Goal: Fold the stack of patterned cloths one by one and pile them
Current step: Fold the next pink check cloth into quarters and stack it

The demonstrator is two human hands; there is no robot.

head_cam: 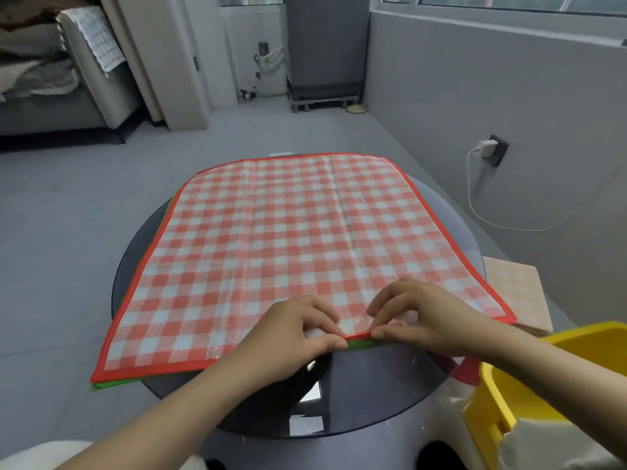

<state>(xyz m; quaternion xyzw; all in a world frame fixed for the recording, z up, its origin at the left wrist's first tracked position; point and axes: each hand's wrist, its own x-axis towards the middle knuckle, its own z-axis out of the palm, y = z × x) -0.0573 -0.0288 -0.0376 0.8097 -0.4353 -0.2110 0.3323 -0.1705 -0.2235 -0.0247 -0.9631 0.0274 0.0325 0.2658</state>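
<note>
A red-and-white checked cloth (271, 239) with a red border lies spread flat on top of the stack, covering most of a round dark glass table (366, 401). A green-edged cloth (112, 385) peeks out beneath it at the near left corner and under the near edge. Both hands meet at the middle of the cloth's near edge. My left hand (291, 330) pinches the red border between thumb and fingers. My right hand (417, 317) pinches the same border just to the right, fingers curled on top of the cloth.
A yellow plastic bin (509, 395) stands at the near right, partly over the table's rim. A tan stool or box (515, 283) sits beyond it. A charger and white cable (481, 184) hang on the right wall. Grey floor surrounds the table.
</note>
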